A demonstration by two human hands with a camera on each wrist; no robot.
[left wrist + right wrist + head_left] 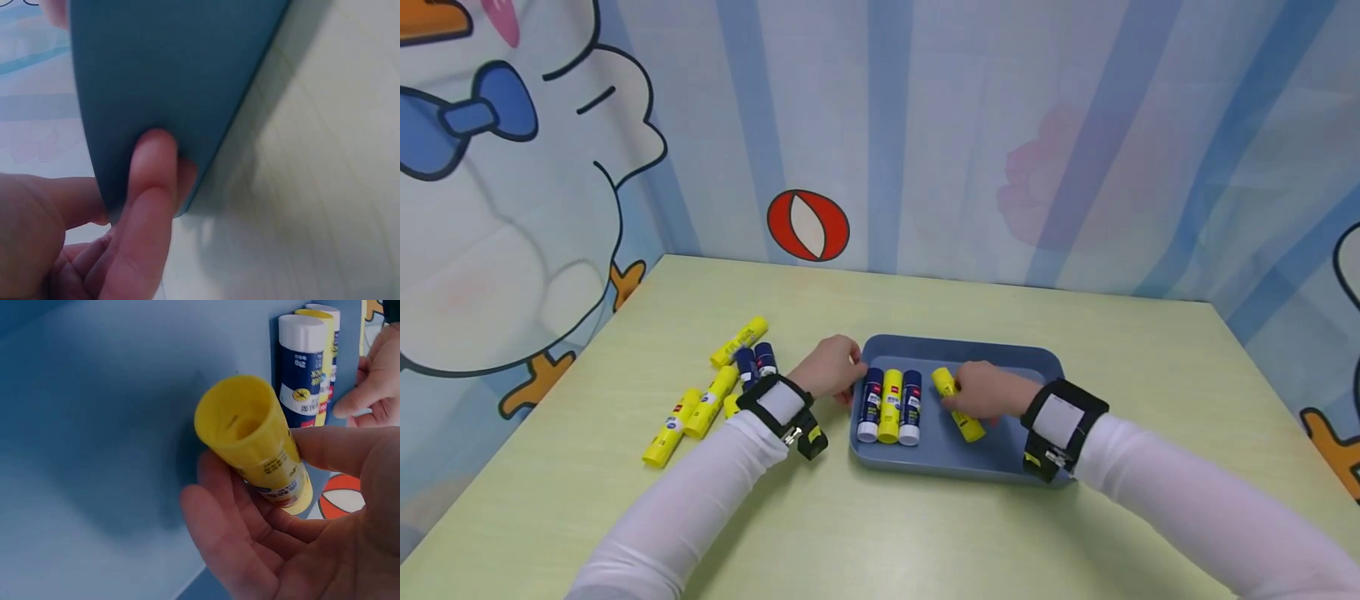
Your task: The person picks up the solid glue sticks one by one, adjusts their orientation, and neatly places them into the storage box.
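The blue-grey tray (940, 463) lies on the table with three glue sticks side by side in its left part: a navy one (870, 407), a yellow one (891, 408) and another navy one (911, 408). At the tray's left end my left hand (830, 367) pinches the wall; in the left wrist view fingers (153, 169) press its outer side. Over the tray's middle, my right hand (992, 390) grips a yellow glue stick (259, 453), tilted, between thumb and fingers. It lies to the right of the three, apart from them.
Left of the tray, more glue sticks lie loose on the table (880, 533): yellow ones (672, 427) and navy ones (765, 358), some partly behind my left wrist. A printed curtain (925, 150) stands along the table's back edge.
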